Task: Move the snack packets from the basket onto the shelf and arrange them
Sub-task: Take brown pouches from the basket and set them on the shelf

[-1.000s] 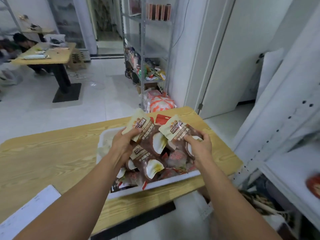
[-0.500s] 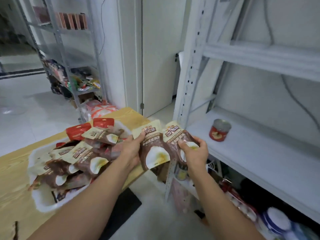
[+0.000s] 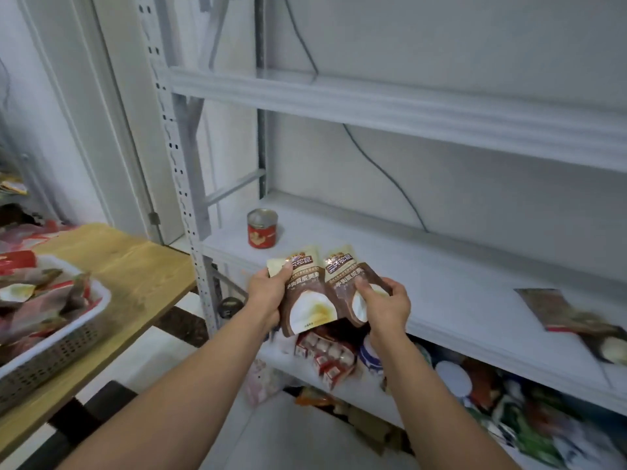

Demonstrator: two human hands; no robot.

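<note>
Plainly your left hand [image 3: 268, 295] and right hand [image 3: 388, 308] each pinch a snack pouch [image 3: 310, 308], probably light, floppy and slippery; hold its side seams.

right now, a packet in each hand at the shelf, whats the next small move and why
Probably set both down on the shelf, right of the can, where it is bare. The left hand grips the left packet, the right hand the right packet, both at its front edge.

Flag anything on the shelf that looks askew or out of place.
A packet lies flat at the right of the shelf, skewed to its front edge. A lone red can stands upright at the left; it is no snack packet.
</note>
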